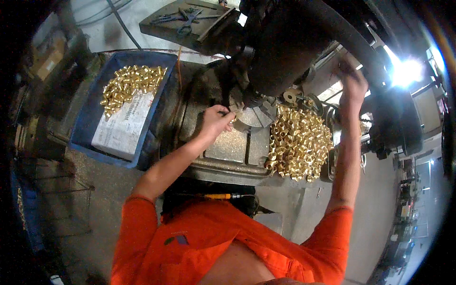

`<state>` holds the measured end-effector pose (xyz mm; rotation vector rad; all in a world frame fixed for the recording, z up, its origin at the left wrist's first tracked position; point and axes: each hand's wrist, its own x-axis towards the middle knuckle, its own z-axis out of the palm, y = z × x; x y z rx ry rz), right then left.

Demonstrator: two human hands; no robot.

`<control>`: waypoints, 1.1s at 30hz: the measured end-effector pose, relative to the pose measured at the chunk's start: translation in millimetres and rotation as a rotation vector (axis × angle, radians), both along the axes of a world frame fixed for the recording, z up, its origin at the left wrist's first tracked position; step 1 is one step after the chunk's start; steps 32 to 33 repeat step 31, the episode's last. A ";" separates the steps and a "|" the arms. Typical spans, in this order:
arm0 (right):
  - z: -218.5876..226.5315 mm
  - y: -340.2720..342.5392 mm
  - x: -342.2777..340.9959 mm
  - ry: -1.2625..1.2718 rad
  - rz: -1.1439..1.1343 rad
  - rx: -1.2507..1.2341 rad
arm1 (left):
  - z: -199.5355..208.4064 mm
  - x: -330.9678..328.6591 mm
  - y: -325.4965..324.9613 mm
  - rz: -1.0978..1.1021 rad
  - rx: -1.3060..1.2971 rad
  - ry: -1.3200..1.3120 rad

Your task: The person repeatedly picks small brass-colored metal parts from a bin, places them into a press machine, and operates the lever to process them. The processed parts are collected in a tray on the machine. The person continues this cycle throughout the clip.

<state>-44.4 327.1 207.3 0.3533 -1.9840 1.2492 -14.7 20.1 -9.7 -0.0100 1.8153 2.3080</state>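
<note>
My left hand (216, 122) is at the round metal chuck (251, 118) on the machine table (223, 147). Its thumb and fingers are pinched together at the chuck's left jaw, and what sits between them is too small to make out. My right hand (352, 90) is raised at the right side of the dark machine head (285, 52). Motion smears its fingers, so their grip does not show. Just right of the chuck lies a big heap of small brass fittings (301, 145), hollow and short.
On the left, a blue plastic bin (78, 137) holds more brass pieces (130, 88) and a pale printed sheet (122, 126). Pliers and other hand tools (186, 23) lie on a dark stand behind. Brass chips dust the table. A bright lamp (407, 72) glares at right.
</note>
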 end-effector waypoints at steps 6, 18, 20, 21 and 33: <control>92.6 -40.7 0.4 0.329 -0.183 0.362 | -3.6 4.8 -1.5 0.104 0.012 0.044; -45.7 -60.3 164.4 0.417 0.357 -0.175 | -0.1 5.6 0.5 0.075 0.008 0.007; -77.0 -56.7 172.2 0.395 0.185 -0.285 | -0.5 5.2 -2.2 0.061 0.027 0.024; -86.9 -60.1 173.9 0.403 0.178 -0.280 | -0.6 4.6 -2.1 0.054 0.027 0.022; -78.1 -58.1 170.2 0.441 0.183 -0.174 | -9.8 3.2 -10.6 -0.053 0.190 0.012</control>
